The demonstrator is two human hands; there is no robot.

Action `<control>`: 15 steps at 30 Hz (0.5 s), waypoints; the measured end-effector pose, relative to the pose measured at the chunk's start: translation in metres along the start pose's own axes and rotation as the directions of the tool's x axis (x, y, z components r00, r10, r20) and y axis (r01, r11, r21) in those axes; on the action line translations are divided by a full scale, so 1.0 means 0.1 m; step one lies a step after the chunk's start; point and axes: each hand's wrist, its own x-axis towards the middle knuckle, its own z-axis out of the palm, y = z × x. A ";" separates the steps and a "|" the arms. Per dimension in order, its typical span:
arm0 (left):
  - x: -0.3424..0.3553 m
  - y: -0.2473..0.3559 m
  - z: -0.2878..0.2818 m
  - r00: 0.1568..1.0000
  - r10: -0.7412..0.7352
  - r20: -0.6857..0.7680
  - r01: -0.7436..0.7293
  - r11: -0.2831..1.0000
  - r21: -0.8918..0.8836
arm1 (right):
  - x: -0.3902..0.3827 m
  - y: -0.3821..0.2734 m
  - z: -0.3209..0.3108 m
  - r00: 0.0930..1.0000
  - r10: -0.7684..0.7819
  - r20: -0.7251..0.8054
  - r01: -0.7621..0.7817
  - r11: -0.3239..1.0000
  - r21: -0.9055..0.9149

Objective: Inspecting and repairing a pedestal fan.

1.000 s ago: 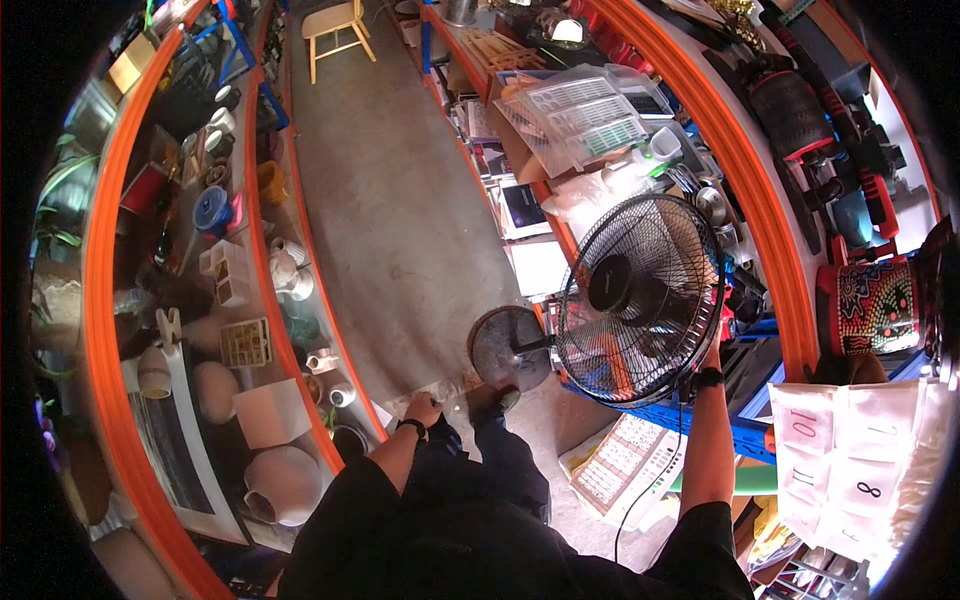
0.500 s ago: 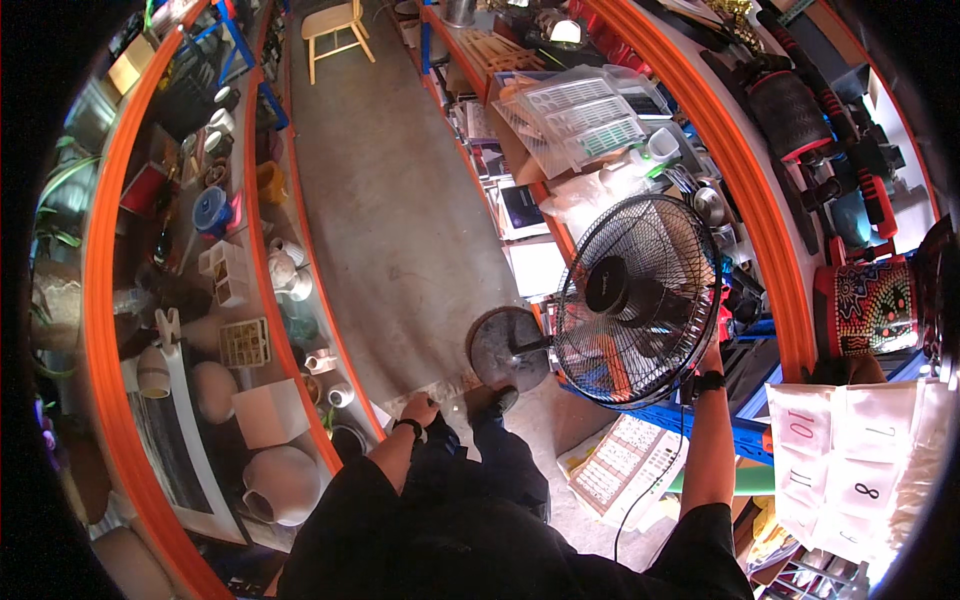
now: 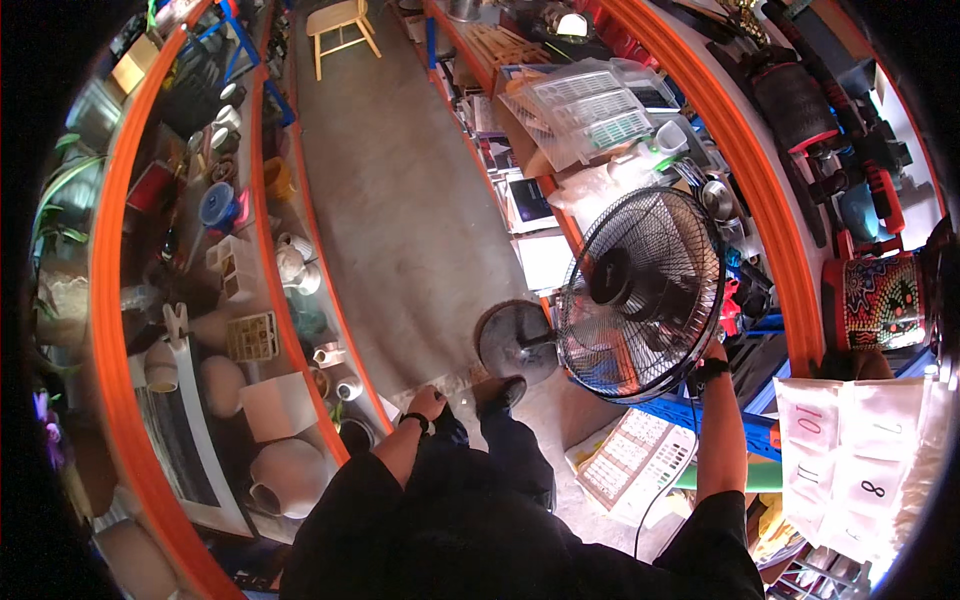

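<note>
A black standing fan (image 3: 645,290) with a wire cage tilts up in front of me on the right. Its round dark base (image 3: 515,342) rests on the floor by my foot. My right hand (image 3: 715,352), a dark band on its wrist, grips the fan at the rear edge of the cage; most of its fingers are hidden behind it. My left hand (image 3: 428,402) hangs low over the floor with its fingers curled in, and nothing shows in it. A black cord (image 3: 650,512) runs down beside my right forearm.
Orange-beamed shelves (image 3: 112,300) flank a concrete aisle (image 3: 395,200). The left one holds pale vases (image 3: 290,478) and pots; the right one carries clear plastic trays (image 3: 590,110). A wooden chair (image 3: 340,30) stands at the far end. A white numbered fabric hanging (image 3: 845,460) is at lower right.
The view has shifted slightly, so the shelves and chair sit a little lower and further right. Both hands keep much the same pose, my right still at the fan.
</note>
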 end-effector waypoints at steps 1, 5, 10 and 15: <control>0.00 -0.02 0.00 1.000 0.000 -0.013 0.000 1.000 -0.009 | -0.01 0.00 0.01 1.000 0.007 0.007 -0.007 1.000 0.005; 0.06 0.12 -0.03 0.999 0.022 0.039 -0.020 0.998 -0.052 | -0.22 0.05 -0.10 1.000 0.020 -0.006 -0.020 1.000 0.021; 0.10 0.08 -0.03 0.999 0.036 0.021 -0.035 0.998 -0.054 | -0.80 0.06 0.22 0.785 -0.424 0.452 0.496 -0.008 -0.868; -0.12 0.11 -0.04 0.999 0.032 -0.004 -0.032 0.999 -0.027 | -1.73 -0.12 2.37 0.822 -0.367 0.435 0.432 -0.095 -0.897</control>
